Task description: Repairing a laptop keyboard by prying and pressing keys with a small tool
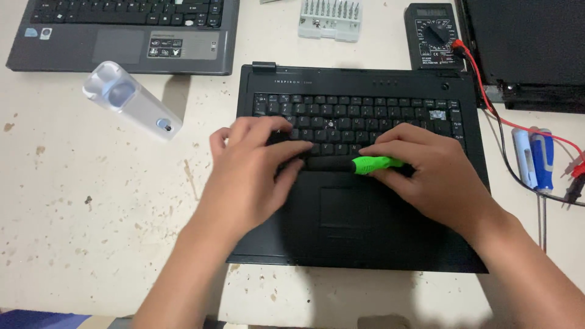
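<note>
A black laptop base (378,244) lies open on the table with its keyboard (359,116) facing up. My right hand (429,173) grips a screwdriver with a bright green handle (375,164), held sideways with its dark shaft pointing left along the keyboard's lower edge. My left hand (253,167) rests on the lower left keys, fingers curled over the spot where the shaft ends. The tip is hidden under my left fingers.
A grey laptop (122,36) sits at the back left, with a translucent white plastic device (131,100) below it. A bit set (330,19) and a multimeter (434,36) with red and black leads (506,125) stand behind. Another black device (524,49) and blue-white screwdrivers (536,159) are at right.
</note>
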